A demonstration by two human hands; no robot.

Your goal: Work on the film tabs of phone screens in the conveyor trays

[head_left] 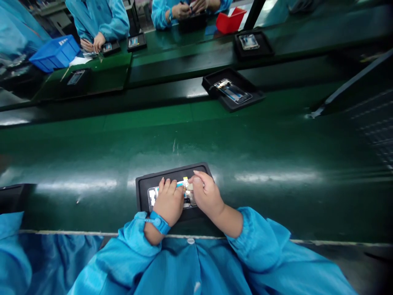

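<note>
**Station view: both hands on a device in a black tray**

The landmark is the black rectangular moulded tray (144,186) with rounded corners and a matte finish, lying flat on the glossy dark green conveyor belt (245,151). Seated in the tray's recess is the opened flat handset assembly (152,195), showing pale metallic and white internal parts with a small yellow tab (185,179) at its upper edge.

The left hand (168,203) lies palm down over the middle of the assembly, fingers curled loosely and pressing on it. A blue strap (158,222) circles its wrist. The right hand (206,193) rests on the tray's right portion, fingers bent inward in a narrow pinch, their tips meeting the assembly just beside the yellow tab. Whether it grips a small part cannot be told. Only the assembly's left end and upper edge remain visible between and beside the hands.

Both forearms wear smooth blue smock sleeves (260,241) with gathered cuffs.

Well beyond the tray, to its upper right, a second black tray (215,82) carries another glossy handset. Further beyond, more black trays sit on a green bench, with a blue plastic crate (55,53) to the far upper left and a red plastic bin (230,21) at the far top. Other people in blue smocks work there.
</note>
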